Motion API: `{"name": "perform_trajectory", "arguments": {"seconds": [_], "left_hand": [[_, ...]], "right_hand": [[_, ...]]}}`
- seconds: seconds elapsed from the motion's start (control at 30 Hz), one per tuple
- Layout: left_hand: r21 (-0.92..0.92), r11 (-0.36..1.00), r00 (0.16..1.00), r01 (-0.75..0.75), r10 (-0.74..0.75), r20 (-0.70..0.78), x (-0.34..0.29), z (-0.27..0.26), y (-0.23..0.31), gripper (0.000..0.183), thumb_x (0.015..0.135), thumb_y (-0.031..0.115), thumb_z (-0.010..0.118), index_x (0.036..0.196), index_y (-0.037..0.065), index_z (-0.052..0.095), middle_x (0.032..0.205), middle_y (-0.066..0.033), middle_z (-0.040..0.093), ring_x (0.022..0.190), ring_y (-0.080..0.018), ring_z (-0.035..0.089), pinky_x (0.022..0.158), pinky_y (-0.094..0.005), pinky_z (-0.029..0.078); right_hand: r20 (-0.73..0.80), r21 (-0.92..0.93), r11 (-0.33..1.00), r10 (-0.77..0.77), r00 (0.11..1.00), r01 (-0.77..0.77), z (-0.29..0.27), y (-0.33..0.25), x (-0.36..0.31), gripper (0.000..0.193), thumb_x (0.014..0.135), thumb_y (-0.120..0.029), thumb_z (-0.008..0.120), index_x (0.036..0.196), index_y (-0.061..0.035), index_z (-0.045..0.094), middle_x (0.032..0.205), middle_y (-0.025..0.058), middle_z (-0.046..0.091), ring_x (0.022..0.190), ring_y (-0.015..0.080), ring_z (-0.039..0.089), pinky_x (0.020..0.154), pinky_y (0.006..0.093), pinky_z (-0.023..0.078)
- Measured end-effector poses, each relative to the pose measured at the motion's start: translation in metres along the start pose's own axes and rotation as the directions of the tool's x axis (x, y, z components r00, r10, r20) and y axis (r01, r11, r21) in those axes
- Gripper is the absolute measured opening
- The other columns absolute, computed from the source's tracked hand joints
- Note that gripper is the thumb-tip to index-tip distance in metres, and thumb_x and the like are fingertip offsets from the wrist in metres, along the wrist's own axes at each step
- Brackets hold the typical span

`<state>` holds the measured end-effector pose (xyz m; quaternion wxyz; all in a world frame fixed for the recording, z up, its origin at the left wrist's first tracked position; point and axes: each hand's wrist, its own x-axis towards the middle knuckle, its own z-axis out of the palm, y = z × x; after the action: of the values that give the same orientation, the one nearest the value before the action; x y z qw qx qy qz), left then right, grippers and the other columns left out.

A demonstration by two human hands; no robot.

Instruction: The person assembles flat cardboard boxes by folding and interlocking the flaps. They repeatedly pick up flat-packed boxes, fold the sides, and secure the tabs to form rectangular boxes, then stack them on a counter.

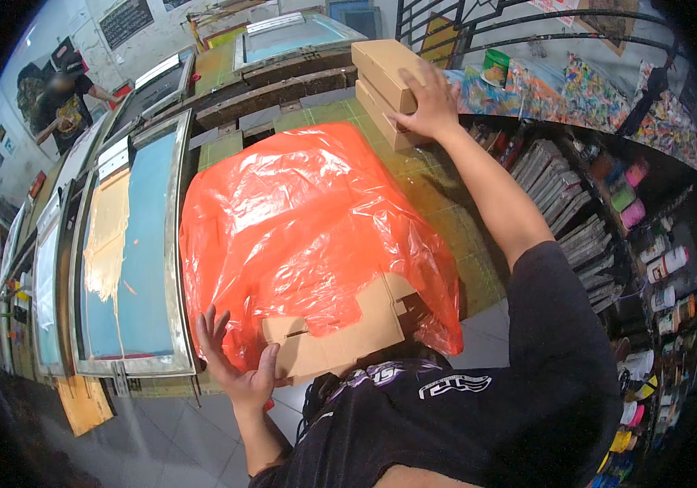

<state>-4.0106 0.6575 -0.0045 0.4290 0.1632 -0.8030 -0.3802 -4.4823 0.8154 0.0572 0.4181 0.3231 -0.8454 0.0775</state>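
Observation:
My right hand (429, 102) rests against the near right side of two stacked brown cardboard boxes (382, 63), fingers spread over the upper box and thumb by its lower edge. My left hand (243, 370) is open, its fingers apart, beside a flat cut piece of brown cardboard (340, 337). Its thumb overlaps the cardboard's left end; I cannot tell if it touches. That cardboard lies at the near edge of a large, shiny orange plastic bag (283, 211), which bulges across the middle of the table.
Screen-printing frames (182, 244) line the left and far side. A worn green tabletop (466, 260) runs right of the bag. Bundled papers (555, 183) and paint containers (667, 264) fill shelves at right. Another person (68, 110) stands far left.

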Motion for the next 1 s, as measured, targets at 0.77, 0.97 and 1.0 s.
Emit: {"name": "perform_trajectory", "arguments": {"seconds": [0.77,0.97,1.0], "left_hand": [[0.453,0.892,0.982,0.004,-0.090,0.169,-0.055,-0.073,-0.017,0.095,0.051,0.034,0.090,0.133,0.009,0.050,0.136,-0.0176,0.049,0.125,-0.0344,0.046,0.105,-0.0447,0.033],[0.316,0.922,0.955,0.225,-0.272,0.115,-0.076,-0.062,-0.003,0.059,0.066,0.016,0.083,0.121,0.008,0.062,0.131,-0.0186,0.054,0.123,-0.0279,0.051,0.100,-0.0362,0.041],[0.288,0.914,0.945,0.286,-0.318,0.072,-0.084,-0.069,-0.006,0.055,0.069,0.013,0.081,0.120,0.007,0.062,0.128,-0.0176,0.056,0.122,-0.0264,0.052,0.099,-0.0354,0.042]], "right_hand": [[0.376,0.918,0.315,-0.498,0.781,-0.241,-0.174,-0.076,-0.192,0.049,0.072,-0.018,0.077,0.114,-0.0009,0.058,0.121,0.0174,0.056,0.110,0.0274,0.055,0.096,0.0368,0.043],[0.210,0.865,0.463,-0.685,0.697,0.195,-0.203,-0.155,-0.223,0.057,0.061,-0.018,0.081,0.112,-0.0023,0.059,0.130,0.0146,0.053,0.121,0.0337,0.049,0.102,0.0439,0.037],[0.213,0.864,0.466,-0.680,0.702,0.190,-0.202,-0.154,-0.228,0.055,0.062,-0.017,0.080,0.111,-0.0020,0.059,0.130,0.0144,0.053,0.122,0.0341,0.048,0.103,0.0445,0.035]]}}
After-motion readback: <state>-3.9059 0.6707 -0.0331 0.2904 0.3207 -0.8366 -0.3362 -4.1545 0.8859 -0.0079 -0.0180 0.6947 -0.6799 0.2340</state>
